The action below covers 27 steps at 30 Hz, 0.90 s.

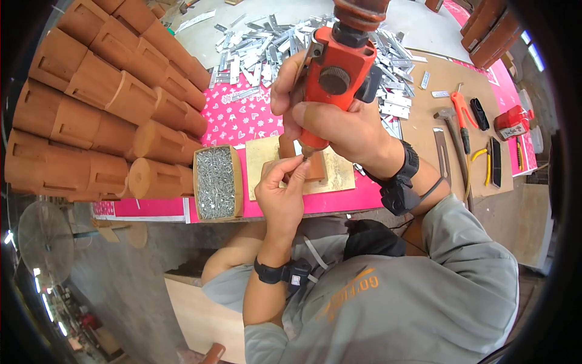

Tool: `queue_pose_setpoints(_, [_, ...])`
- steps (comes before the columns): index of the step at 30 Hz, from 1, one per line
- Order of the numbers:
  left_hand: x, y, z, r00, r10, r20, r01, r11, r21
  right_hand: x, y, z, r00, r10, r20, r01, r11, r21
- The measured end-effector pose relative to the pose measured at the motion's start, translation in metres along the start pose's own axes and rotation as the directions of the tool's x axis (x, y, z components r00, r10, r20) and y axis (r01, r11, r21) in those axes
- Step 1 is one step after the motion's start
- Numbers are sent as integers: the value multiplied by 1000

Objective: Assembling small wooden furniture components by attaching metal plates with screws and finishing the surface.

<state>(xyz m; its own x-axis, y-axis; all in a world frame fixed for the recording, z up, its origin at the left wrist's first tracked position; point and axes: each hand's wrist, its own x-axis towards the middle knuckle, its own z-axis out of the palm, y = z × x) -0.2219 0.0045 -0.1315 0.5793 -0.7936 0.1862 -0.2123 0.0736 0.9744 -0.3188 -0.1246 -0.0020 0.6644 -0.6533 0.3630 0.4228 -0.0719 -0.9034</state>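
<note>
The point where everything meets is the nose of the red power screwdriver (339,64), directly at the fingertips of the left hand (284,188) and over the reddish-brown block (316,168). The right hand (342,124) is wrapped around the driver's body, whose long axis slants from the upper right down to that point. The left hand reaches in from the near side, thumb and forefinger drawn narrow at the tip; whether they grip a screw or only steady the bit, I cannot tell. The block lies on a pale wooden board (341,181), just beyond the left fingertips and below the right hand; driver and hands cover so much of it that its long axis is unclear. The left hand is also the nearer one to the cardboard box (237,182) of screws (214,182), just left of the board. Farther left, brown cylinders (91,115) are stacked; a heap of metal strips (279,45) spreads past the board's far side. On the right, well apart from the block, lie a hammer (456,134) and yellow-handled pliers (488,167). The main obstruction to view is the driver itself.
</note>
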Motion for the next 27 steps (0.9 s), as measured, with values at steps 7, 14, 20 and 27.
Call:
queue_pose_setpoints(7, [23, 6, 7, 998, 65, -14, -63, 995, 71, 12, 18, -4, 988, -137, -76, 141, 989, 47])
queue_pose_setpoints(14, [54, -6, 2, 975, 209, 80, -224, 897, 382, 26, 36, -10, 987, -131, -89, 123, 988, -91])
queue_pose_setpoints(20, [52, -19, 1, 996, -33, 84, 10, 964, 264, 25, 51, -12, 983, -170, -76, 159, 979, -125])
queue_pose_setpoints(27, [49, -23, 0, 945, -290, 154, 301, 952, -55, 24, 55, -12, 994, -99, -52, 93, 990, -106])
